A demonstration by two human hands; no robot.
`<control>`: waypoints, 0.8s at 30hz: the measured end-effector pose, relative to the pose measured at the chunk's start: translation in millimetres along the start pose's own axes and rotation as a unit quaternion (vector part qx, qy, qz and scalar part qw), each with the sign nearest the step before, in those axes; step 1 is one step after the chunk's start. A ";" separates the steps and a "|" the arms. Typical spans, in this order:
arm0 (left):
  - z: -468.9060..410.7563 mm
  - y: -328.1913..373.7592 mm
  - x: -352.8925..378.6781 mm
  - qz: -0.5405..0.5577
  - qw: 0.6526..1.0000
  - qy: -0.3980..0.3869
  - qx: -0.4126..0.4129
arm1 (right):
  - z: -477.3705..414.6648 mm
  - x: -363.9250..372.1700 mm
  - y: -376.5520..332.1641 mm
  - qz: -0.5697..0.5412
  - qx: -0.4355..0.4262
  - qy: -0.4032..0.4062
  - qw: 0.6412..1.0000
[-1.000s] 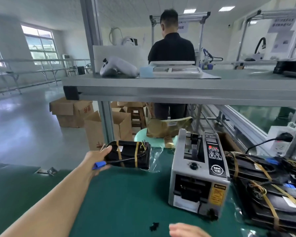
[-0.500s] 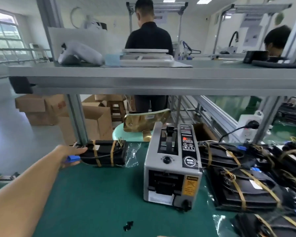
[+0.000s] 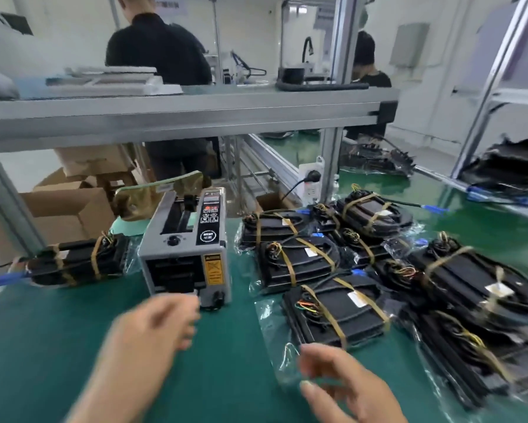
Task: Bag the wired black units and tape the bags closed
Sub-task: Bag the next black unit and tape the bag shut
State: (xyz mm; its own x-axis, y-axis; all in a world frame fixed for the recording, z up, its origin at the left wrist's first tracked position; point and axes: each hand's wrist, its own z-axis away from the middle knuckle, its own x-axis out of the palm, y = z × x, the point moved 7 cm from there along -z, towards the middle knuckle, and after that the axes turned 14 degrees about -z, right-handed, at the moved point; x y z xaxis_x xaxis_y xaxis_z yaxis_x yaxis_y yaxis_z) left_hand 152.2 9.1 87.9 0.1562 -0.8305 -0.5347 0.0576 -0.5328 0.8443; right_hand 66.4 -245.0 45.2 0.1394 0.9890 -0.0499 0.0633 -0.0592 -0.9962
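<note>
Bench (image 3: 58, 346): one, green-topped. Dispenser (image 3: 186, 248): one, grey, standing mid-bench. Lone unit (image 3: 76, 261): one, bagged and strapped, lying left of the dispenser. Heap (image 3: 378, 254): at least seven strapped black units right of the dispenser, overlapping; exact number unclear. Nearest unit (image 3: 336, 312) lies in a clear bag. Hands: two, both blurred. Left hand (image 3: 155, 328): just in front of the dispenser, fingers loosely bent, grasping nothing. Right hand (image 3: 342, 383): by the near edge of that bag, fingers slack and spread, grasping nothing. Boxes (image 3: 67, 209): at least two, far left. People: two, at far benches.
</note>
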 end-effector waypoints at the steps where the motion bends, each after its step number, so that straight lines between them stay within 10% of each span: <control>1: 16.1 15.3 40.3 0.022 0.997 -0.066 0.011 | 6.1 -15.9 3.9 -0.011 -0.006 0.049 0.999; 8: 16.7 35.3 168.3 0.016 0.966 -0.241 -0.096 | 13.6 -97.4 57.5 -0.188 0.125 0.247 0.942; 17: -3.2 34.8 192.7 0.025 0.958 -0.225 -0.179 | -27.3 -102.2 57.1 -0.357 0.189 0.239 0.883; 24: 9.6 18.0 180.3 0.095 0.948 -0.225 -0.203 | -47.6 -90.6 49.5 -0.315 0.133 0.209 0.916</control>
State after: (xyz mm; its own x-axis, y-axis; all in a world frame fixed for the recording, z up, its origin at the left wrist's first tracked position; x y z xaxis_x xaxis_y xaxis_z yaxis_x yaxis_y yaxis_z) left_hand 171.9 -151.8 6.4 -0.2288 -0.9393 -0.2556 0.4592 -0.3356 0.8225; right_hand 103.9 -344.0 3.8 0.5276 0.6742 0.5168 0.0263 0.5951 -0.8032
